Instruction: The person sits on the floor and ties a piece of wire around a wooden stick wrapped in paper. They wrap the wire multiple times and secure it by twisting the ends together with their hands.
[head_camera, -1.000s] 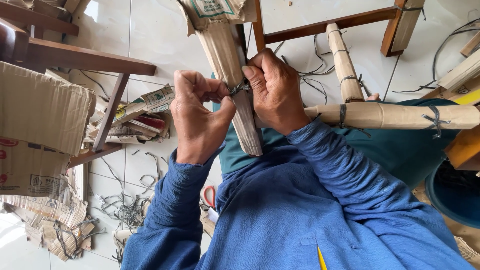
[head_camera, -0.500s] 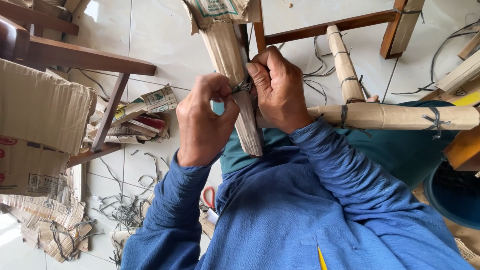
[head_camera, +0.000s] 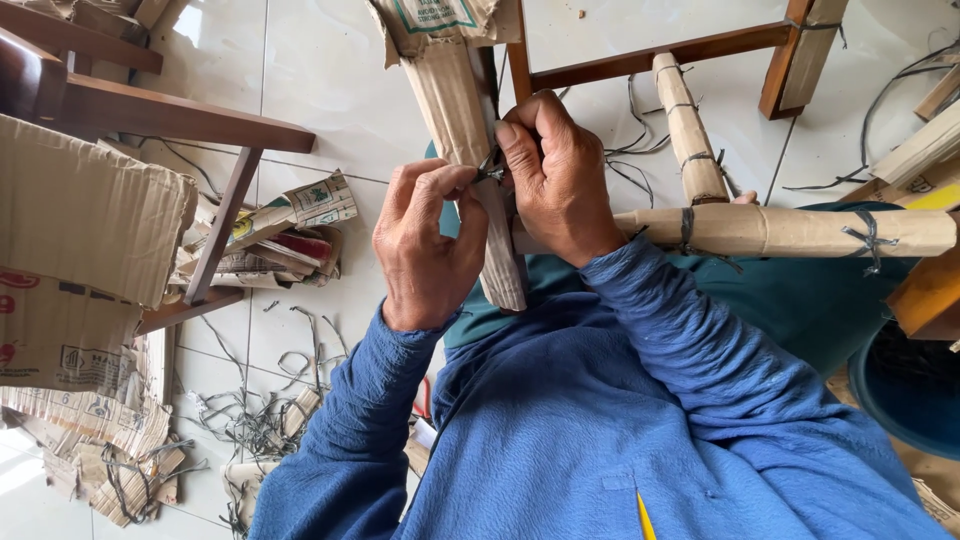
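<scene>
My left hand (head_camera: 425, 250) and right hand (head_camera: 555, 175) meet at a cardboard-wrapped chair leg (head_camera: 470, 150). The left fingers are curled nearly shut, thumb and forefinger pinching the dark strap (head_camera: 488, 175) where it crosses the wrapping. The right hand is folded around the leg from the other side, its fingertips pressing the same strap. The step in hand, as I judge it, is cinching this tie against the cardboard. The next move calls for steady tension from both hands so the wrap does not slip. Right of my right hand, a wrapped rail (head_camera: 790, 230) already carries ties; left of my left hand, cardboard scraps (head_camera: 280, 235) lie on the tiled floor (head_camera: 330, 90).
</scene>
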